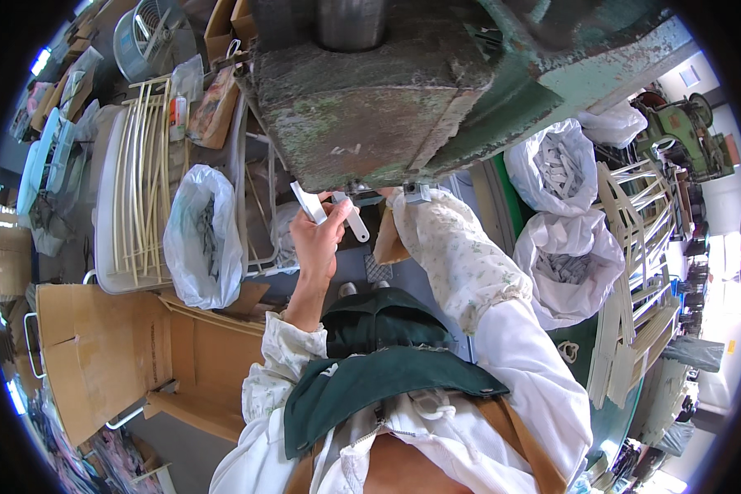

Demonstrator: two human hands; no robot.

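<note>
My left hand [314,240] is closed around flat, pale metal strips below the front edge of a heavy, worn press head [370,123]. One wide strip [308,202] sticks up past the thumb side. A narrower strip [355,221] with a rounded end and a small hole slants out by the fingertips. My right forearm, in a flowered sleeve cover [457,247], reaches up beneath the press head. Only a sliver of my right hand [387,192] shows there; its fingers are hidden, so what it holds cannot be seen. A small metal block [417,193] sits beside that wrist.
On the left, a white bag [204,239] of metal pieces stands by a tray [107,206] with long pale strips. An open cardboard box [99,354] lies nearer. To the right are two more bags [568,272] [552,165] of metal parts and stacked pale strips [634,329].
</note>
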